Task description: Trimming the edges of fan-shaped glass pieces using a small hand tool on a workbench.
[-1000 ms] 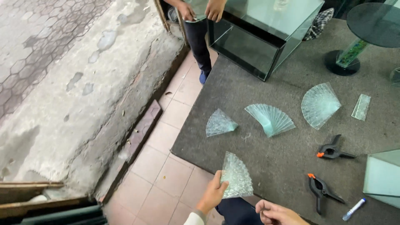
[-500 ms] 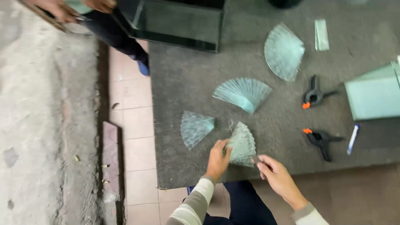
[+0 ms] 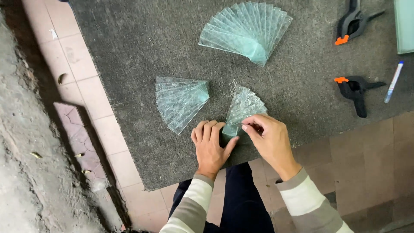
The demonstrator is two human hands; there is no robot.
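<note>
I see the small fan of thin, greenish clear glass strips lying on the grey mat, close to the mat's near edge. Its strips meet in a narrow point toward me and spread out away from me; the glass looks speckled or scuffed.

My left hand lies flat on the mat just left of the fan's point, fingers pressed together, thumb stretched toward the glass and touching its narrow end. My right hand comes in from the right, fingers curled, thumb and forefinger pinching the fan near its point. Both striped sleeves reach in from the near edge.

A second fan lies just left, its point turned toward the one I hold, a narrow gap of mat between them. A larger fan sits near the far edge, well apart. Toward the right edge lie two black clamps with orange tips, one near my right hand's side and one farther off, and a white pen beside them.

The mat's near edge runs just under my wrists, tiled floor beyond it. Open mat lies to the left of the second fan and between the small fans and the large one.
</note>
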